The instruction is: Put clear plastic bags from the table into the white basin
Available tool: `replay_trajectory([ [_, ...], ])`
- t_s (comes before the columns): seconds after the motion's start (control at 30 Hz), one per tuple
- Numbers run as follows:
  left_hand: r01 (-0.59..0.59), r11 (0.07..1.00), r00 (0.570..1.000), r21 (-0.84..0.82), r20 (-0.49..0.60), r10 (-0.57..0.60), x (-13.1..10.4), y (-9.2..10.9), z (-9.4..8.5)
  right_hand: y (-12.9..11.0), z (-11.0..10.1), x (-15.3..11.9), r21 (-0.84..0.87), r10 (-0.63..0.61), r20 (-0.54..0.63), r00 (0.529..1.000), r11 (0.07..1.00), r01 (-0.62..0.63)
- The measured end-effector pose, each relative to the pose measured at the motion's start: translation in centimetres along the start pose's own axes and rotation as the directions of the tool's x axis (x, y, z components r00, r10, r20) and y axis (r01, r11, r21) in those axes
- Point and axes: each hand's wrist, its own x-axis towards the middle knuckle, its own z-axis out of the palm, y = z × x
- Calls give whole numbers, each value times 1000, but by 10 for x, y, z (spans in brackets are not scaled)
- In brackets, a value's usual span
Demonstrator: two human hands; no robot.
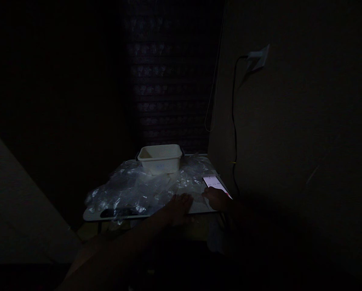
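Observation:
Crumpled clear plastic sheeting or bags (129,188) cover much of a small white table (93,214). My left hand (179,206) lies flat on the plastic at the table's front edge, fingers stretched out. To its right, my right hand (216,198) is closed with its fingers curled, beside the plastic's right part. Darkness hides what its fingertips hold, if anything. A lit phone (215,182) showing a timer lies just beyond my right hand, which covers part of its screen.
A white plastic tub (161,161) with dark side handles stands at the table's back. Behind it hangs a dark window blind (169,81) with a looped cord. A black cable (234,121) runs down the right wall from a socket (258,58). The room is very dark.

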Motion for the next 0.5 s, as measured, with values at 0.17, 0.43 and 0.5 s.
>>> replay_trajectory([
  [0.17, -85, 996, 996, 35, 17, 85, -22, -5, 4, -9, -1, -15, -66, -109, 18, 994, 992, 110],
  [0.43, -31, 995, 992, -94, -127, 19, -19, -2, 5, -14, 12, -30, -17, -118, 2, 993, 993, 118],
  [0.5, -23, 981, 989, -194, -147, -5, -18, -1, 1, -13, 18, -28, -3, -127, -46, 991, 992, 127],
])
